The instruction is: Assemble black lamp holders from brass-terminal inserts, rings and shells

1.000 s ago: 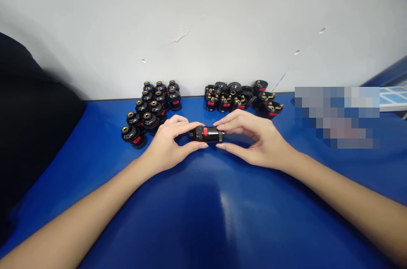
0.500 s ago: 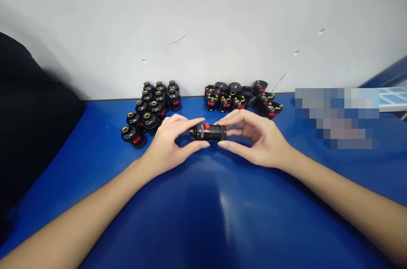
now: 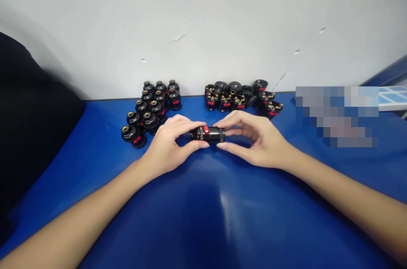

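Note:
Both my hands hold one black lamp socket (image 3: 207, 134) with a red tab, lying sideways just above the blue table (image 3: 203, 209). My left hand (image 3: 168, 146) pinches its left end between thumb and fingers. My right hand (image 3: 254, 137) grips its right end the same way. Behind my left hand stand rows of assembled black sockets (image 3: 151, 110) with brass tops. Behind my right hand lies a loose pile of black socket parts (image 3: 241, 96) with brass contacts and red tabs.
A white wall (image 3: 203, 23) runs along the table's far edge. A dark shape (image 3: 28, 125) fills the left side. At the right sits a blurred patch (image 3: 338, 116) and a pale blue-lined object (image 3: 392, 97).
The socket has turned between my fingers: its red tab moved from the front to the top and back a little. Both hands stay in place.

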